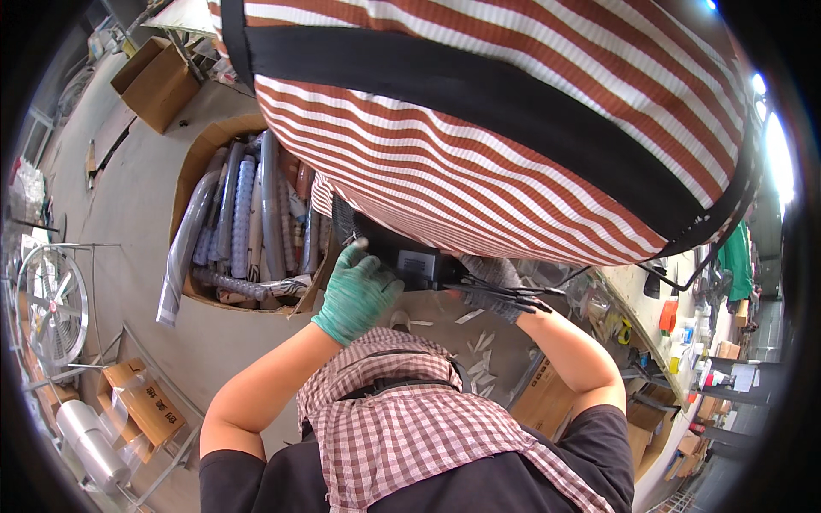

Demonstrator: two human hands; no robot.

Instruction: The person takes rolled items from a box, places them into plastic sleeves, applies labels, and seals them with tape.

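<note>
A large rounded piece covered in brown-and-white striped fabric (479, 162) with a wide black band (479, 81) fills the upper part of the head view. Below its lower edge sits a black box (417, 263) with a grey label. My left hand (357, 291), in a green glove, has its fingers curled against the dark material beside this box; what they pinch is hidden. To the right of the box, my right hand (494, 286) in a grey glove is closed round a bundle of thin black strips (513, 295), whose loose ends stick out rightward. The striped edge hides part of the right glove.
At left stands an open cardboard box (192, 171) full of wrapped rolls. Beyond it is another carton (156, 85). A fan (53, 303) and a clear film roll (90, 440) are far left. A cluttered workbench (637, 295) runs along the right. Scraps (483, 363) litter the floor.
</note>
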